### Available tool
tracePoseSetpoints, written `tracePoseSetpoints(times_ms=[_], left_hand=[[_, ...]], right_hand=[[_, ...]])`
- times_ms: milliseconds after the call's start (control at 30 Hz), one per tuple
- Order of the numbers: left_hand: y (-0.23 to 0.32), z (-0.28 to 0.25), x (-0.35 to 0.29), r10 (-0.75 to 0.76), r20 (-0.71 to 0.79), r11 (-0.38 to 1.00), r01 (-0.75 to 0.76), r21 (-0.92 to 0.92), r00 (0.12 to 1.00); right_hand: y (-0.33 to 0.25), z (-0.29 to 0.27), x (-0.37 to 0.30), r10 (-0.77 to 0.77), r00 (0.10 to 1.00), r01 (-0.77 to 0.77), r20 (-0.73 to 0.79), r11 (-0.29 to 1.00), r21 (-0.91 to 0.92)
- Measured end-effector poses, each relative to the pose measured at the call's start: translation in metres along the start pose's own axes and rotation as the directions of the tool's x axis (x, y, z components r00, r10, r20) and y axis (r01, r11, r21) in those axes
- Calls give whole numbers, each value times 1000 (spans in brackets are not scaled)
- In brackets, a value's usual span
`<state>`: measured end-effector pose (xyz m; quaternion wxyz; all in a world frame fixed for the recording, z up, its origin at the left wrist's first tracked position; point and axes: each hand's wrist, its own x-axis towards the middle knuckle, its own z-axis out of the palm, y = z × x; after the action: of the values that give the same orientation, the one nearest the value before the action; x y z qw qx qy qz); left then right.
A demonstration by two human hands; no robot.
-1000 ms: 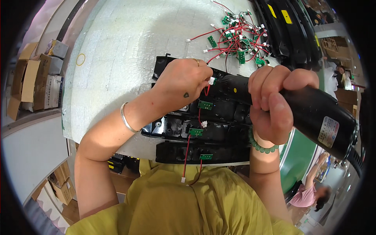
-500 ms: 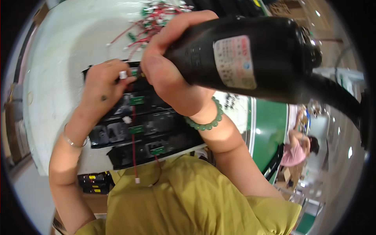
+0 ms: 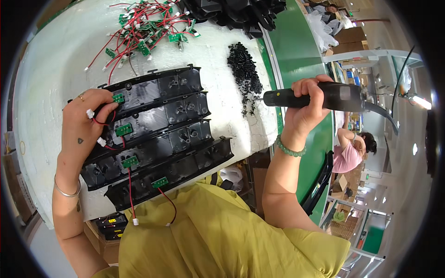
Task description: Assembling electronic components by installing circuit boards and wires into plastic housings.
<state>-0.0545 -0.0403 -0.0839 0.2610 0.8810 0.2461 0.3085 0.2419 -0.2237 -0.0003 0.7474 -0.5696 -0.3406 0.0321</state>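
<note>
My right hand (image 3: 303,111) is wrapped around a black electric screwdriver (image 3: 340,96) with a cable at its rear. The bit points left, at the lower part of a pile of small black screws (image 3: 242,67); whether it touches a screw I cannot tell. My left hand (image 3: 83,125) pinches a small green circuit board (image 3: 118,98) against the left part of the farthest black plastic housing (image 3: 143,90). A white connector (image 3: 90,113) on a red wire shows at its fingers. Nearer housings carry similar boards (image 3: 130,161), with wires hanging over the front edge.
A heap of green boards with red wires (image 3: 148,28) lies at the back of the white table (image 3: 60,55). Black plastic parts (image 3: 232,14) are stacked beyond. A green surface (image 3: 299,41) runs along the right. A person in pink (image 3: 348,150) is farther right.
My right hand has carried the screwdriver from above the farthest housing rightward to the screw pile. My left hand stays at the board on that housing.
</note>
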Motion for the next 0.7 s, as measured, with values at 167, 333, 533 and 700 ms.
tracePoseSetpoints(times_ms=[167, 333, 533, 700], left_hand=[[13, -8, 7, 36, -10, 999, -36, 33, 999], [21, -22, 21, -21, -17, 997, 19, -69, 1000], [58, 12, 73, 105, 374, 824, 130, -551, 921], [78, 86, 77, 449, 72, 800, -364, -476, 891]], right_hand=[[16, -15, -2, 9, 1000, -7, -27, 999, 49], [1, -14, -2, -18, 999, 23, -35, 987, 160], [-36, -7, -8, -141, 973, 73, 182, 939, 337], [-61, 19, -18, -227, 912, 35, 341, 872, 488]])
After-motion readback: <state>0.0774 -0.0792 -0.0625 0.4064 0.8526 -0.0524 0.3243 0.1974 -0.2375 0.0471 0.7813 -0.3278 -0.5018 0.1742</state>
